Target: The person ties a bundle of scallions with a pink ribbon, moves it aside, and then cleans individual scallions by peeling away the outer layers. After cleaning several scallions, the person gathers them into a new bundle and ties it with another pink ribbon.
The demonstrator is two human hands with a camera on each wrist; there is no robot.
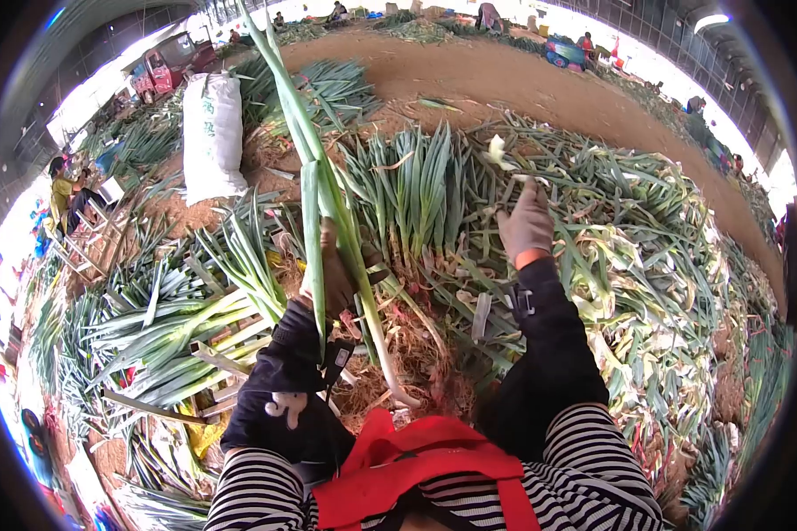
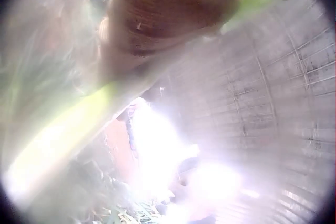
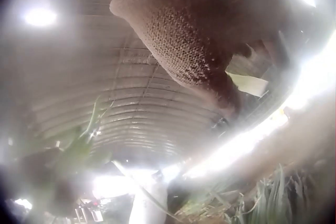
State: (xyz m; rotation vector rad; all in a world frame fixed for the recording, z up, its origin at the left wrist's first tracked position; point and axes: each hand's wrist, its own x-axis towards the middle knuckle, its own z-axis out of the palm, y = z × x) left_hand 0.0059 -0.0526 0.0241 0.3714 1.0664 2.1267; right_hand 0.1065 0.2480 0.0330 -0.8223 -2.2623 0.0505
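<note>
A long green onion (image 1: 376, 327) leans upright through my gloved left hand (image 1: 332, 274), which grips it around the stalk. Its green leaves rise past the top edge, and the pale root end hangs low by the red apron. In the left wrist view the pale stalk (image 2: 63, 124) crosses below the brown glove (image 2: 173, 14), blurred. My gloved right hand (image 1: 530, 226) is raised over the leaf heap, index finger extended and thumb apart from it. A pale scrap of leaf (image 1: 499, 152) shows just beyond its fingertips. The right wrist view has a pale strip (image 3: 249, 84) beside the fingers.
Bunched green onions (image 1: 416, 190) stand straight ahead between the hands. Stripped leaves (image 1: 629, 265) pile up on the right. More green onions (image 1: 177, 336) lie over a wooden frame at left. A stuffed white sack (image 1: 212, 137) stands at the back left, with bare ground (image 1: 452, 71) beyond.
</note>
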